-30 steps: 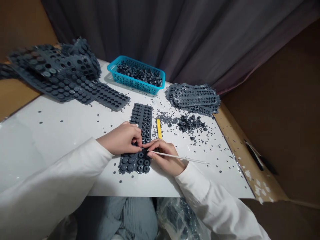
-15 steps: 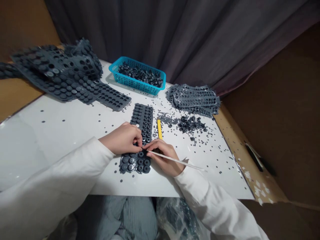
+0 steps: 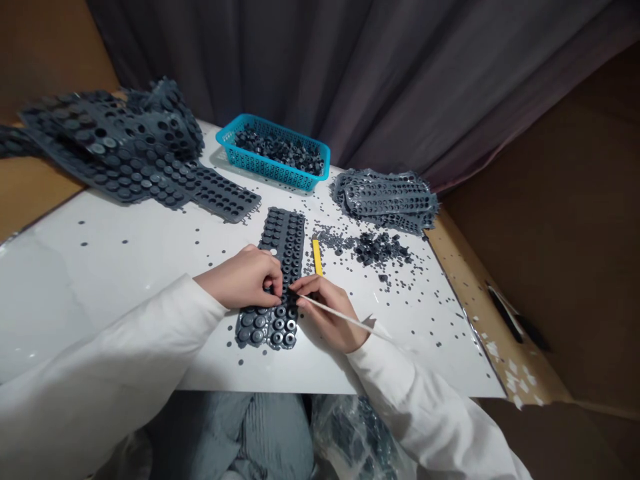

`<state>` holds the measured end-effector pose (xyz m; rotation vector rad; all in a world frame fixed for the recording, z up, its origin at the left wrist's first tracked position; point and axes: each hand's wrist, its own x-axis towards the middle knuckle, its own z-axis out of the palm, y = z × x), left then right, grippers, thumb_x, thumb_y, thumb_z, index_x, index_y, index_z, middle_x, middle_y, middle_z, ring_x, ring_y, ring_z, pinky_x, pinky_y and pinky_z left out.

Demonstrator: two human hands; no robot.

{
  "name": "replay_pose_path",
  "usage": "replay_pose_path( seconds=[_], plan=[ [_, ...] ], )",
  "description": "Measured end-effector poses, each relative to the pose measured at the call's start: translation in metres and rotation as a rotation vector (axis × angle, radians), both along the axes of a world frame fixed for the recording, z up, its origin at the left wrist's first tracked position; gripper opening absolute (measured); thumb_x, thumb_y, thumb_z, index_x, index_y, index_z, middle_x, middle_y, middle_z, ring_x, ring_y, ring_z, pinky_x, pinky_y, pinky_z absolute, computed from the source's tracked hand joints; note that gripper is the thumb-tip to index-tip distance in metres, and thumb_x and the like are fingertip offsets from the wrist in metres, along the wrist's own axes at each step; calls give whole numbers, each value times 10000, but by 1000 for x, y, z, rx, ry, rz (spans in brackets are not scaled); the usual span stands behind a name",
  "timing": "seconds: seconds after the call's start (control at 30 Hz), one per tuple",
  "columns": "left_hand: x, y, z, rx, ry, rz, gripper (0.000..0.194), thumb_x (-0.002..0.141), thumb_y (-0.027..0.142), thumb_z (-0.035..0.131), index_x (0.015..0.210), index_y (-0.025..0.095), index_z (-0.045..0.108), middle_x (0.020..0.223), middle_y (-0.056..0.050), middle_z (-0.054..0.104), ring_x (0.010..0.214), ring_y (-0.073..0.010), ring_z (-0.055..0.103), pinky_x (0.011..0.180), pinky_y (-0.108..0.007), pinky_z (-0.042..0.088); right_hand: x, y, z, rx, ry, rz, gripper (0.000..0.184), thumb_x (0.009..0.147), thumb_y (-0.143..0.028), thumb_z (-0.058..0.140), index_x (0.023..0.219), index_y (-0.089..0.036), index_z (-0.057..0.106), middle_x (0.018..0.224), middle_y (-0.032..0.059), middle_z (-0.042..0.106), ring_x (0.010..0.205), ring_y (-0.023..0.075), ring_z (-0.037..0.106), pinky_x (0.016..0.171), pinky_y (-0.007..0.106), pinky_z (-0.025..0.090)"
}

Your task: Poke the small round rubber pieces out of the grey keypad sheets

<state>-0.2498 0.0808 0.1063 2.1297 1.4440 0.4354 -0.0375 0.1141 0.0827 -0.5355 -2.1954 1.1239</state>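
A dark grey moulded rubber sheet (image 3: 283,248) with rows of round studs and rings lies lengthwise in front of me on the white tabletop (image 3: 125,293). My left hand (image 3: 249,279) is closed over its left side, fingers curled and thumb against the studs; whether a small part is between the fingertips is hidden. From the right, my right hand (image 3: 331,313) grips a thin white stick (image 3: 345,315) between thumb and fingers. The stick's front end is among the fingertips over the sheet, and its back end slants past the wrist. A yellow strip (image 3: 317,257) lies just beyond my right hand.
A blue basket (image 3: 273,175) of small dark parts stands at the back. Perforated rubber sheets (image 3: 387,200) are stacked at right, and larger studded sheets (image 3: 135,167) are heaped at left. Loose dark parts (image 3: 383,249) and tiny discs litter the right side. A dark-handled tool (image 3: 505,313) lies beyond the right edge.
My right fingertips have shifted slightly up and away from my left thumb, uncovering more of the rings. The sheet has moved a little to the left in view; my left hand stays on it.
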Motion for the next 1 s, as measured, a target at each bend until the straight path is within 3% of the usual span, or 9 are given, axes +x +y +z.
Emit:
replay_pose_path(
  seconds=[0.13, 0.3, 0.53, 1.0],
  plan=[
    [-2, -1, 4, 17, -63, -44, 67, 648, 180, 676, 708, 202, 661, 707, 41, 587, 709, -124, 545, 711, -247, 343, 1, -2, 4, -108, 42, -33, 168, 884, -353, 584, 822, -197, 569, 914, 80, 643, 865, 179, 621, 767, 326, 503],
    [-2, -2, 2, 30, -98, -151, 56, 641, 194, 705, 688, 217, 684, 688, 44, 588, 695, -116, 542, 736, -258, 332, 2, -5, 6, -39, 6, 98, 153, 874, -336, 602, 805, -199, 588, 894, 88, 685, 863, 186, 622, 809, 361, 490],
    [0, -2, 0, 46, -15, -137, 98, 630, 268, 759, 694, 223, 699, 686, 38, 595, 723, -132, 532, 789, -288, 306, 3, -6, 5, 21, -27, 136, 140, 871, -339, 608, 808, -214, 597, 943, 95, 716, 919, 208, 581, 831, 392, 484],
    [6, -4, 3, 23, 13, -133, 40, 654, 223, 713, 639, 215, 677, 669, 41, 601, 717, -135, 521, 806, -310, 277, 3, -7, 4, 25, -45, 139, 153, 886, -355, 590, 818, -219, 595, 914, 75, 721, 912, 208, 559, 836, 396, 471]
  ],
)
